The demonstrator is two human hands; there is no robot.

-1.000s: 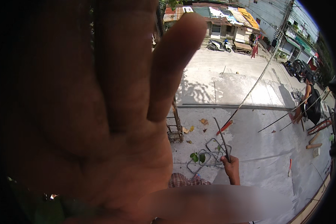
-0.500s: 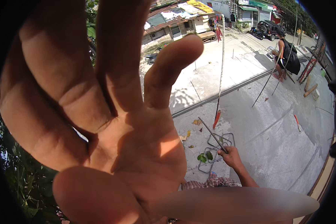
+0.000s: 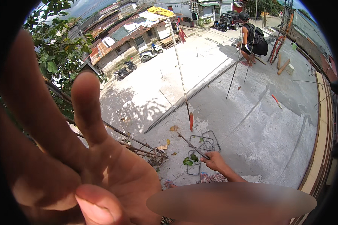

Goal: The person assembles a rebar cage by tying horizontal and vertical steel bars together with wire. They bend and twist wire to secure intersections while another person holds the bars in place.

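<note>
A slim dark rod (image 3: 193, 146), judged stiff and light, is suitably finger-clamped at its near end by the right hand (image 3: 215, 161), the left hand (image 3: 120, 168) being spread-fingered

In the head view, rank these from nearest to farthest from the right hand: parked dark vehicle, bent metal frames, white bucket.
1. Bent metal frames: just ahead and left of the right hand.
2. White bucket: ahead, right side.
3. Parked dark vehicle: far ahead, beyond the slab.
</note>
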